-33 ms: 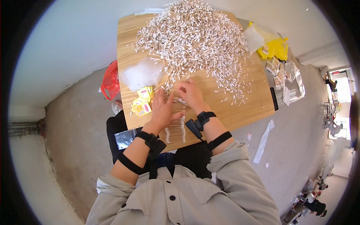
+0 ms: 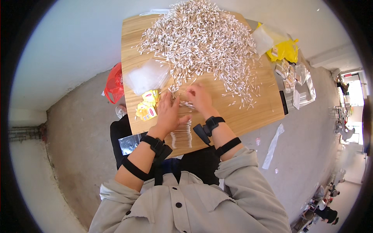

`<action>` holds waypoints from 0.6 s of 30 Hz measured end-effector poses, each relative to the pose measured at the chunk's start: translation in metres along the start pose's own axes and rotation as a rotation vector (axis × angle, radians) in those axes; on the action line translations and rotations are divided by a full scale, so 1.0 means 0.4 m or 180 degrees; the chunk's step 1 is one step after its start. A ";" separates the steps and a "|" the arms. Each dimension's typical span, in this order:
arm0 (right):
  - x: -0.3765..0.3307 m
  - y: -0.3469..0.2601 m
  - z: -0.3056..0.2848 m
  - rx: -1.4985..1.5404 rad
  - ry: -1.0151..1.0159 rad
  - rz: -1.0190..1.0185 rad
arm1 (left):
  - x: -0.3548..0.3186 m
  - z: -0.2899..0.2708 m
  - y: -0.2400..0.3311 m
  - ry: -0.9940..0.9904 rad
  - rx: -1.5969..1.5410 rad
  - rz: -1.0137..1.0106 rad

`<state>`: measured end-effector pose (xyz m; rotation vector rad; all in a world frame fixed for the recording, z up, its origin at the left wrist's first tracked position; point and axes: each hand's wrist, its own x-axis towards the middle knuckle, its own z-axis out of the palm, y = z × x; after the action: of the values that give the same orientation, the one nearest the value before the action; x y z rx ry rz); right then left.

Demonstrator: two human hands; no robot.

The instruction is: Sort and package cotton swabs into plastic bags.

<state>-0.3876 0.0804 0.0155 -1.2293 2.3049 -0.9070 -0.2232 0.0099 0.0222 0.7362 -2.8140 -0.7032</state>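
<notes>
My left hand lies over the table with its fingers stretched and thumb spread, above the far end of a neat row of cotton swabs. Beyond its thumb, my right hand is closed in a pinch at a cotton swab by its fingertips; the fingers partly hide it. Several loose cotton swabs lie between the two hands. Farther off rises a large heap of cotton swabs with white tips and wooden sticks. Left of my left hand are yellow printed cards, close to its fingers.
Clear plastic bags lie at the left of the wooden table. A red bag hangs by the left edge. At the right stand a yellow bag and small packs. A silvery packet is at the near left corner.
My right hand has shifted slightly toward me and to the right, away from the heap's near edge. My left hand stays in place.
</notes>
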 end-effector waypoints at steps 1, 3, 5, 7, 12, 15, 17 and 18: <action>-0.010 0.013 -0.005 0.0238 0.0235 0.0373 | 0.005 0.003 -0.003 0.0005 -0.0038 -0.0016; -0.026 0.068 -0.024 0.0455 0.0500 0.0777 | 0.016 0.006 0.003 -0.0006 -0.0100 0.0008; -0.049 0.145 -0.041 0.1041 0.1452 0.0933 | 0.022 -0.006 0.023 -0.0088 -0.0169 0.0124; -0.067 0.146 -0.038 0.0998 0.1745 0.0832 | 0.019 0.000 0.014 -0.0045 -0.0323 0.0151; -0.151 0.097 -0.044 0.0758 0.1097 0.0576 | 0.014 -0.011 -0.008 -0.0293 -0.0670 0.0455; -0.181 0.062 -0.048 0.0207 0.0922 -0.0395 | 0.002 -0.026 -0.014 -0.0187 -0.0687 0.0854; -0.190 0.043 -0.061 0.0272 0.0739 -0.0381 | -0.006 -0.039 -0.015 -0.0134 -0.0918 0.0675; -0.190 0.052 -0.056 0.0271 0.0749 -0.0375 | -0.009 -0.039 -0.010 -0.0139 -0.0918 0.0686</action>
<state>-0.3713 0.1606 0.0193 -1.2939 2.3615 -1.2379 -0.2145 0.0022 0.0341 0.3669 -2.6892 -1.0627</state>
